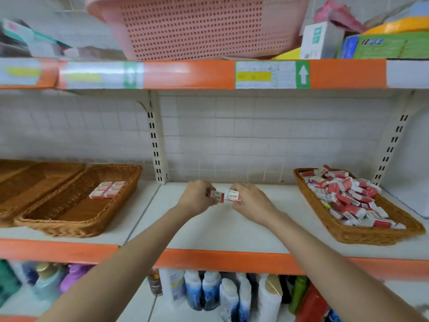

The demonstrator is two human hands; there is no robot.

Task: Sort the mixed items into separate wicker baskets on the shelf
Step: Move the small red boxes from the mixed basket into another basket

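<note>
Both hands meet above the middle shelf. My left hand (197,197) grips a small red-and-white box (217,196). My right hand (249,201) grips a similar box marked 2B (234,195). The two boxes almost touch end to end. On the right, a wicker basket (362,238) holds a heap of mixed red-and-white boxes (346,196). To the left, a second wicker basket (69,225) holds a neat block of several such boxes (107,189) near its far right corner. A third wicker basket (34,180) at the far left looks empty.
The white shelf board (232,233) has an orange front edge (209,259). An upper shelf carries a pink plastic basket (197,26) and cartons. Bottles (209,291) stand on the shelf below. A slotted upright (154,140) divides the back wall.
</note>
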